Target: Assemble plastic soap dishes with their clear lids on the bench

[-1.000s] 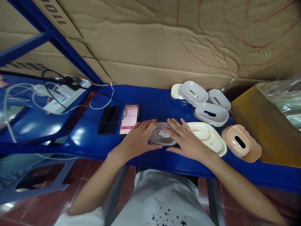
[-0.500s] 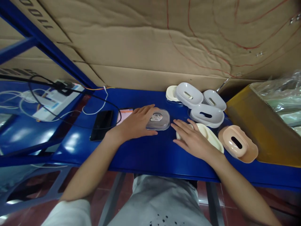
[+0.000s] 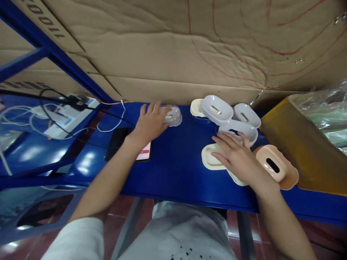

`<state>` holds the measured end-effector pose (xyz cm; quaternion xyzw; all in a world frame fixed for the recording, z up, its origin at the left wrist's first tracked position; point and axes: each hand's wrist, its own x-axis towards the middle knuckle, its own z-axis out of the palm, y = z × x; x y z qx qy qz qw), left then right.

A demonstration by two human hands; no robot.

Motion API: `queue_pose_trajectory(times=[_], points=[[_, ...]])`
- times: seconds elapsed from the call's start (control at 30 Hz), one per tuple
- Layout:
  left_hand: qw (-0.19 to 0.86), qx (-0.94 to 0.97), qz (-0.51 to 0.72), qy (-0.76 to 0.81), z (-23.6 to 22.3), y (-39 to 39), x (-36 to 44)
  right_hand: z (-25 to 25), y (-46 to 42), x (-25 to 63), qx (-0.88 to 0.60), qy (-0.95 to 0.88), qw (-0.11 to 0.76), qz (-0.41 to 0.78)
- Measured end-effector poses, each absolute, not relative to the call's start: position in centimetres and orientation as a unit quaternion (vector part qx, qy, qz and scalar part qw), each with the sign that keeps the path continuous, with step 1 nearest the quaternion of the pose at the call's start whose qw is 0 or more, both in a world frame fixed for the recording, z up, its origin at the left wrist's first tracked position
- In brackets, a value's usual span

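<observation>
My left hand [image 3: 152, 123] lies with spread fingers at the left end of a clear plastic lid [image 3: 176, 116] near the back of the blue table. Thumb and index finger overlap the lid's edge. My right hand [image 3: 238, 155] is open, its fingertips over the front of a grey oval dish with a slot [image 3: 251, 130]. Under its palm side, a cream oval tray [image 3: 213, 159] and another cream piece [image 3: 236, 178] are partly covered. Whether the right fingers touch the grey dish, I cannot tell.
Behind are two more grey dishes [image 3: 217, 108] [image 3: 247, 113] and a small cream piece [image 3: 197, 107]. Peach dishes [image 3: 273, 164] stand beside a cardboard box [image 3: 300, 151]. Phones [image 3: 143, 153] [image 3: 115, 144], cables and a power strip [image 3: 70, 119] are at left. Cardboard [image 3: 149, 54] walls the back.
My left hand has moved back and left, and the clear lid has shifted the same way. My right hand has moved from the cream tray toward the grey dish, uncovering the tray's left part.
</observation>
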<state>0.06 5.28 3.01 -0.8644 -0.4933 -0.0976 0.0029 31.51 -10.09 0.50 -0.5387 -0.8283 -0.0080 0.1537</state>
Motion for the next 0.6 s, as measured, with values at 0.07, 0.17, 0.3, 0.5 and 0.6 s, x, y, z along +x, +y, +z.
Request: queue_pose_trajectory(times=[0.07,0.17,0.3,0.5,0.6], points=[[0.005,-0.862,-0.148,-0.484,2.8,2.9,1.4,0.7,-10.2,32.5,-0.548,-0.822,0.157,0.007],[-0.095,-0.908,-0.16,-0.374,1.2,-1.7,4.2,1.1,-10.2,33.5,-0.55,-0.818,0.168,0.025],[-0.149,-0.944,-0.131,-0.265,-1.5,-5.1,7.4,1.9,-10.0,33.7,-0.55,-0.812,0.194,0.02],[-0.162,-0.942,-0.13,-0.264,-2.1,-3.8,5.8,2.8,-13.6,32.4,-0.571,-0.79,0.216,-0.046],[-0.156,-0.943,-0.105,-0.275,-1.3,-3.1,2.8,1.6,-17.3,31.8,-0.591,-0.773,0.22,-0.067]])
